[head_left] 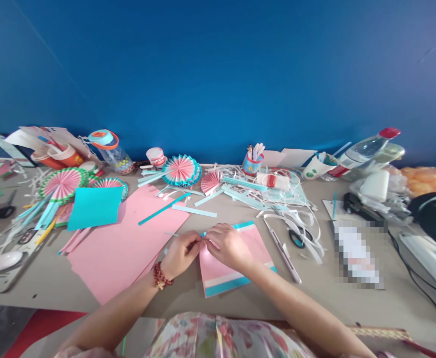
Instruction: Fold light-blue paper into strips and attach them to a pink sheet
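A pink sheet (236, 258) with blue and pale strips along two opposite edges lies on the table in front of me. At its upper left corner, my left hand (182, 253) pinches something too small to make out; a thin blue strip end sticks out beside it. My right hand (227, 243) rests over the sheet, its fingers closed at the same corner and touching my left fingertips. Large pink paper (124, 243) lies to the left, with a blue strip (161, 209) and a pale strip (194, 211) across it.
Pleated paper fans (181, 171) and a blue square (94, 206) are further back. White paper scraps (247, 194), scissors (298, 237) and a utility knife (283, 251) lie rightward. A bottle (367, 149), a tape dispenser and a power strip (432, 263) stand at the right.
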`<state>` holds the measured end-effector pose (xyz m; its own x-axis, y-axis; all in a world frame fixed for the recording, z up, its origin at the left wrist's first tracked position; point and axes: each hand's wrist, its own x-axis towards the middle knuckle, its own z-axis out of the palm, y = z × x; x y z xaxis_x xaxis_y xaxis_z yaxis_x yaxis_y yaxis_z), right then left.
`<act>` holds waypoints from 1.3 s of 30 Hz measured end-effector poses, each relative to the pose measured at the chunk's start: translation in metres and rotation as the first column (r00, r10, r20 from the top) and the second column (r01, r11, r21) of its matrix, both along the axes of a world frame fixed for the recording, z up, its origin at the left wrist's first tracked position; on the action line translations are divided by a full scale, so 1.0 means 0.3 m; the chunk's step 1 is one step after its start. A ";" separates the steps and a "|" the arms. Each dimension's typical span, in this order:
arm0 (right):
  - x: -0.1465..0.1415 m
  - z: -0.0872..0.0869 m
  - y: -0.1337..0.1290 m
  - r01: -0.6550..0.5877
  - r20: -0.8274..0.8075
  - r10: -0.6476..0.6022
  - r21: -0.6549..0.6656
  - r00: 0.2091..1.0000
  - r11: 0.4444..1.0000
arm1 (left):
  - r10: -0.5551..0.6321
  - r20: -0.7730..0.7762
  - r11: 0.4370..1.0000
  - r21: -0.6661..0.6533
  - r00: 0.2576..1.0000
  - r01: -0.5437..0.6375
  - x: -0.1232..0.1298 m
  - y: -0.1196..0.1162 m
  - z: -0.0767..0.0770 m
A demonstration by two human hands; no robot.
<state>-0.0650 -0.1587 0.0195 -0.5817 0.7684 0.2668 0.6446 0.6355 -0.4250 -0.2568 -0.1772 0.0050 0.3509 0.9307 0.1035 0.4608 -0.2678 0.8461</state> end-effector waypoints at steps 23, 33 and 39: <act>0.000 -0.002 0.017 -0.065 0.037 0.063 0.056 0.997 0.996 | -0.002 0.021 0.999 -0.038 1.000 0.002 -0.001 0.000 0.005; 0.119 0.025 0.088 0.165 -0.161 -0.178 -0.088 0.971 0.982 | 0.047 0.078 0.990 -0.133 0.996 -0.036 -0.002 -0.002 0.010; 0.416 0.076 0.137 0.511 -0.237 -0.535 -0.157 0.811 0.845 | 0.125 0.172 0.968 -0.239 0.977 -0.082 -0.025 0.010 0.004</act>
